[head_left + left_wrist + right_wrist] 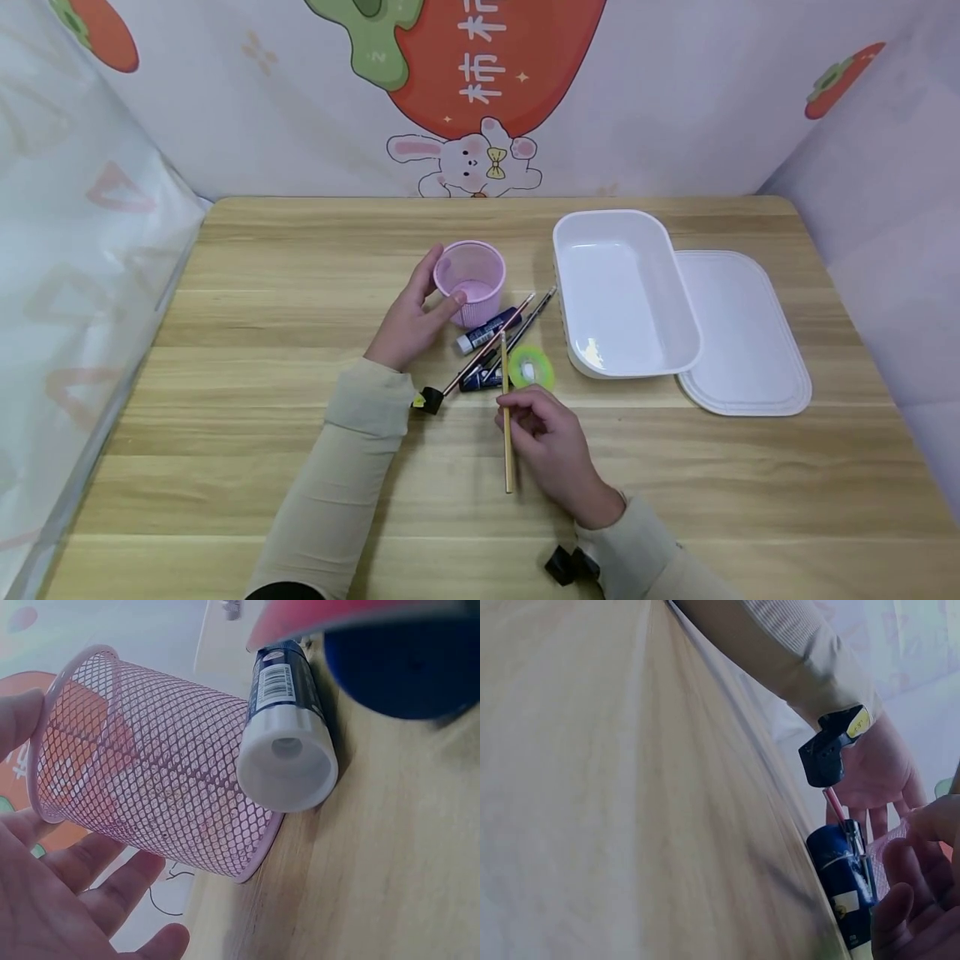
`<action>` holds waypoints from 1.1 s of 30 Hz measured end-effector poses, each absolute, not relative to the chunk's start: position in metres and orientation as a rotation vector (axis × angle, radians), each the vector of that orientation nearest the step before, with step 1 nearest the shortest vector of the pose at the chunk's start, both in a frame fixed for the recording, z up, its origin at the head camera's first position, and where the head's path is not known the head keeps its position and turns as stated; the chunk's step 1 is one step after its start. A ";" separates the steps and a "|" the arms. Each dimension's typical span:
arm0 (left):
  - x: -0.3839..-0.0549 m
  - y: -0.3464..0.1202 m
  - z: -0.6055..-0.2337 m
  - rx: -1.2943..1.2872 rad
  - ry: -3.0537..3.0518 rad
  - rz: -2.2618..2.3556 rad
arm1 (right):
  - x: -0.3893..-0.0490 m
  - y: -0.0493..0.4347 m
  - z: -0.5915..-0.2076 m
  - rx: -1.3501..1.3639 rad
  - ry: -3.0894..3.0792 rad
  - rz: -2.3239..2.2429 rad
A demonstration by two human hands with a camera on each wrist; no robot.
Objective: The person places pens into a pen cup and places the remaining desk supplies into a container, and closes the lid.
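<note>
Pencil (508, 458) is looking light, stiff and apt to roll, so I'm judging mid-shaft the sensible hold; my right hand (551, 446) is pinching it right there, near the green tape roll (546, 367). My left hand (408, 325) is gripping the pink cup (480, 287) at its rim, thumb one side, fingers the other, left of the white box (622, 300). That open mesh is probably weighing little, maybe flexing when squeezed. Box walls are shining smooth, corners rounding; a white-ended glue stick (496, 325) is lying near the cup.
</note>
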State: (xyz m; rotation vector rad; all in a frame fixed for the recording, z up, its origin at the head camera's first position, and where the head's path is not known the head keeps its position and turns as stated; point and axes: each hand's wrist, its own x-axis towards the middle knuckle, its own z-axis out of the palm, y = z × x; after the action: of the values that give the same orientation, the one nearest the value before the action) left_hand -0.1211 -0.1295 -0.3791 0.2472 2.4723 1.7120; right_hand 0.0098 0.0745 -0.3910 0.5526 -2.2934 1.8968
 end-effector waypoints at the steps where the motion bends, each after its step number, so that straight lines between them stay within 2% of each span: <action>1: -0.121 -0.130 -0.379 0.251 2.474 1.713 | 0.010 0.075 -0.390 0.547 -2.275 1.903; 8: -0.124 -0.129 -0.384 0.247 2.495 1.701 | 0.009 0.076 -0.383 0.523 -2.204 1.836; 14: -0.124 -0.129 -0.381 0.236 2.490 1.697 | 0.005 0.079 -0.375 0.621 -2.095 1.762; 23: -0.111 -0.125 -0.350 0.242 2.469 1.678 | 0.002 0.081 -0.362 0.559 -2.012 1.850; 33: -0.108 -0.125 -0.347 0.260 2.452 1.694 | -0.005 0.083 -0.358 0.561 -2.042 1.744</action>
State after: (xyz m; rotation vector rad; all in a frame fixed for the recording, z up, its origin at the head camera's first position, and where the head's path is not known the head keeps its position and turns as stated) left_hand -0.1082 -0.1250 -0.3473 0.2600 2.4522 1.6939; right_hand -0.0050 0.0825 -0.3579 0.5608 -2.0419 1.7441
